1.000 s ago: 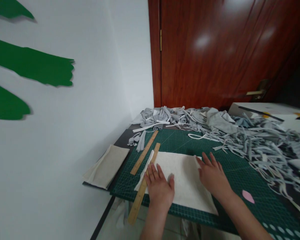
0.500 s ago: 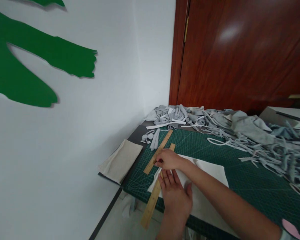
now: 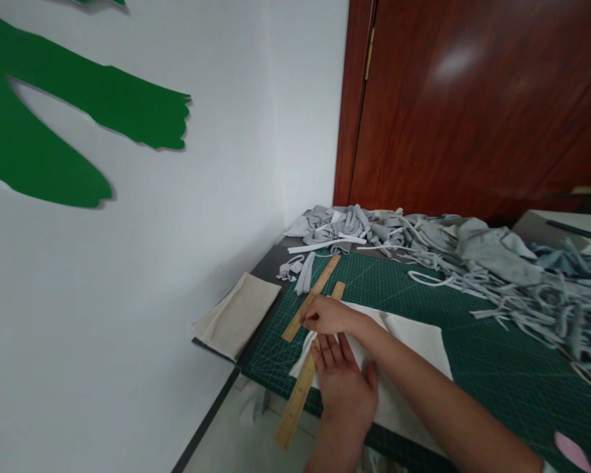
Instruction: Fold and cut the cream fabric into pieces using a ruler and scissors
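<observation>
A white fabric sheet (image 3: 416, 341) lies on the green cutting mat (image 3: 384, 282). My left hand (image 3: 345, 384) rests flat on its left part, fingers together, beside a wooden ruler (image 3: 295, 402) that runs along the sheet's left edge and sticks out past the table's front. My right hand (image 3: 329, 315) reaches across above the left one. Its fingertips are pinched at the upper end of a narrow white strip (image 3: 300, 353) lying between the ruler and the sheet. A second wooden ruler (image 3: 320, 284) lies just left of that hand.
A big heap of grey fabric strips (image 3: 477, 253) covers the back and right of the table. A folded beige cloth (image 3: 236, 314) hangs over the table's left corner by the white wall. A pink scrap (image 3: 569, 450) lies front right. A brown door (image 3: 473, 98) stands behind.
One second ago both hands lay flat on the sheet. My right hand has since crossed left to the strip by the ruler and pinched it. The view turned left.
</observation>
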A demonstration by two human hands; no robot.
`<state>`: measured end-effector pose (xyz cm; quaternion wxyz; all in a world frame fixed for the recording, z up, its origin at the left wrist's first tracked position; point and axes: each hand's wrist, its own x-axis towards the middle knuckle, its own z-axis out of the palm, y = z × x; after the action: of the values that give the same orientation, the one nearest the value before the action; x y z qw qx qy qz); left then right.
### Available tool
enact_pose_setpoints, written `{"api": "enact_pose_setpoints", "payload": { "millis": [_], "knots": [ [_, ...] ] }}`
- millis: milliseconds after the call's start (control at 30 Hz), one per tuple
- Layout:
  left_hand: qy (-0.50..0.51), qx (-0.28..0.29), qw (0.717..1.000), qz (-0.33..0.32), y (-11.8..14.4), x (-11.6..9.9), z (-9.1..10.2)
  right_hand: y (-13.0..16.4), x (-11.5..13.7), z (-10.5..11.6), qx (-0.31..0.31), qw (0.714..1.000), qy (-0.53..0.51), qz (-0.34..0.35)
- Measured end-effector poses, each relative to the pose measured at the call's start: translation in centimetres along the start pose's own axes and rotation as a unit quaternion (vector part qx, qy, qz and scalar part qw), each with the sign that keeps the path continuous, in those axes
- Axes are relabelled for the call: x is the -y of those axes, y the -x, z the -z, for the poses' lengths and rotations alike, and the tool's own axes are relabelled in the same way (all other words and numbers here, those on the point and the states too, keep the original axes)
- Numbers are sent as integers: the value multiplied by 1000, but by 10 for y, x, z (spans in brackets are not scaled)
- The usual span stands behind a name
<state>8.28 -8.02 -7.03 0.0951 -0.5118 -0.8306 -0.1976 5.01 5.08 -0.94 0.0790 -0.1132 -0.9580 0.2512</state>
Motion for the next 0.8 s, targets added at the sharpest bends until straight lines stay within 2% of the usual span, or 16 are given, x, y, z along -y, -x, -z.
{"api": "enact_pose_setpoints", "payload": {
  "millis": [233, 500, 800],
  "knots": [
    [7, -7, 1000, -4, 0, 0, 1, 14, -20, -16, -140, 987, -79, -31],
    [-16, -30, 999, -25, 0, 1, 1, 29, -35, -16, -252, 961, -95, -55],
    [-23, -26, 999, -35, -2, 1, 3, 32, -52, -17, -278, 953, -82, -89]
  ]
}}
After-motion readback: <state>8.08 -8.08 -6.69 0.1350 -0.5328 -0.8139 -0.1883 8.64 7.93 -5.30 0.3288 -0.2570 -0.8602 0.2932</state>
